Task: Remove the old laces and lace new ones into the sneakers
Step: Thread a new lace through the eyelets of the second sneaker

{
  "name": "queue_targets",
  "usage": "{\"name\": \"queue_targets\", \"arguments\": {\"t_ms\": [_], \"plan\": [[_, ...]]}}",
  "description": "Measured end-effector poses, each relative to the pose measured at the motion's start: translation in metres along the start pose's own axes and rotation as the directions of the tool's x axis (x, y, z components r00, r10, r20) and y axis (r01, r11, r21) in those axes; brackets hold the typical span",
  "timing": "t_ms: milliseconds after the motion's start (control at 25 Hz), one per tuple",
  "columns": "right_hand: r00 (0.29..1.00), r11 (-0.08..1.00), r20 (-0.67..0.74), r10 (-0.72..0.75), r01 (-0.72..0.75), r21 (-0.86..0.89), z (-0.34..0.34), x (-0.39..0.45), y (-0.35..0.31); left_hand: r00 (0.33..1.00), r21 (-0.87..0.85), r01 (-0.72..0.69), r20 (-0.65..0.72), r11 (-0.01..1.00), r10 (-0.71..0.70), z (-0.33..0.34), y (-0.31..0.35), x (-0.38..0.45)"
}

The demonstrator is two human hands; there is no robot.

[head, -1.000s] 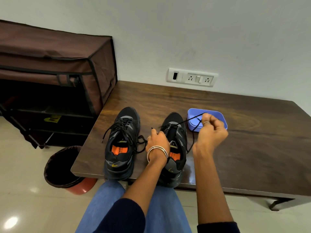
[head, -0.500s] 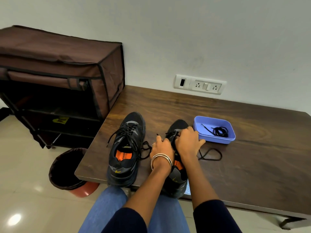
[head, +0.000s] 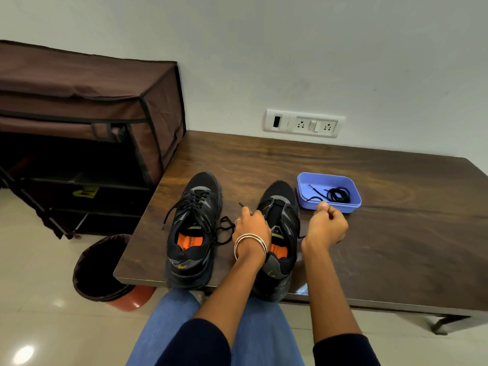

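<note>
Gripping the right sneaker (head: 280, 228) near the table's (head: 396, 233) front edge with the left hand (head: 252, 228), lace (head: 242, 205) tip poking out; right hand (head: 327, 225) clenched beside it, contents unclear.

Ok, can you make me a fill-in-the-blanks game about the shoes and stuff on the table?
1. The coiled black lace lies in a tray coloured ____.
2. Both sneakers have insoles coloured ____.
3. The bangles are on the ____ hand's wrist.
4. The left sneaker and right sneaker stand on a ____ table.

Missing words: blue; orange; left; wooden
</note>
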State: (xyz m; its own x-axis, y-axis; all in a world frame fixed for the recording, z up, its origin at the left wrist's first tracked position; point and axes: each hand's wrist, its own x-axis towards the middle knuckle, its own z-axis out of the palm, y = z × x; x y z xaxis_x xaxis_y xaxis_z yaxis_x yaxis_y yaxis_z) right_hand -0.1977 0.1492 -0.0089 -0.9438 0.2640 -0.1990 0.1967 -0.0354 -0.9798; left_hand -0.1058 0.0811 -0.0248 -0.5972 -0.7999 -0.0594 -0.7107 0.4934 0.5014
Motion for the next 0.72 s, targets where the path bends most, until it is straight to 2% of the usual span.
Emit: {"name": "queue_targets", "arguments": {"t_ms": [80, 120, 160, 240, 280, 360, 440, 560, 640, 720], "plan": [[0.997, 0.936, -0.048, -0.056, 0.035, -0.352, -0.004, 0.004, -0.007, 1.000, -0.001, -0.001, -0.001, 1.000, 0.001, 0.001, -0.001, 0.000], [0.995, 0.854, -0.032, -0.090, 0.061, -0.517, -0.006, 0.003, -0.014, 1.000, -0.001, -0.001, -0.002, 1.000, 0.001, 0.000, 0.000, 0.000], [0.983, 0.780, 0.050, -0.177, 0.171, -0.602, -0.006, 0.002, -0.019, 1.000, -0.003, 0.002, -0.002, 1.000, -0.002, -0.001, 0.001, 0.000], [0.883, 0.655, 0.326, -0.337, 0.469, -0.593, 0.006, -0.003, -0.029, 1.000, -0.011, 0.011, 0.005, 1.000, -0.011, -0.003, 0.002, 0.000], [0.806, 0.577, 0.478, -0.349, 0.586, -0.569, 0.014, -0.008, -0.029, 1.000, -0.012, 0.018, 0.016, 1.000, -0.017, -0.002, 0.002, -0.001], [0.695, 0.363, 0.674, -0.250, 0.713, -0.600, 0.025, -0.018, -0.018, 0.999, -0.007, 0.023, 0.044, 1.000, -0.022, -0.002, 0.001, -0.001], [0.680, 0.214, 0.715, -0.160, 0.731, -0.648, 0.031, -0.027, -0.004, 0.996, -0.030, 0.039, 0.076, 0.999, -0.037, -0.004, 0.000, -0.001], [0.640, 0.089, 0.743, -0.196, 0.766, -0.637, 0.032, -0.031, 0.005, 0.993, -0.129, 0.081, 0.090, 0.988, -0.069, -0.006, 0.000, 0.001], [0.630, 0.071, 0.758, -0.169, 0.775, -0.628, 0.033, -0.028, 0.001, 0.996, -0.064, 0.046, 0.077, 0.997, -0.041, -0.003, -0.003, 0.001], [0.635, 0.108, 0.768, -0.088, 0.772, -0.626, 0.037, -0.017, -0.002, 0.997, -0.056, 0.038, 0.070, 0.998, -0.034, -0.001, -0.005, 0.002]]}}
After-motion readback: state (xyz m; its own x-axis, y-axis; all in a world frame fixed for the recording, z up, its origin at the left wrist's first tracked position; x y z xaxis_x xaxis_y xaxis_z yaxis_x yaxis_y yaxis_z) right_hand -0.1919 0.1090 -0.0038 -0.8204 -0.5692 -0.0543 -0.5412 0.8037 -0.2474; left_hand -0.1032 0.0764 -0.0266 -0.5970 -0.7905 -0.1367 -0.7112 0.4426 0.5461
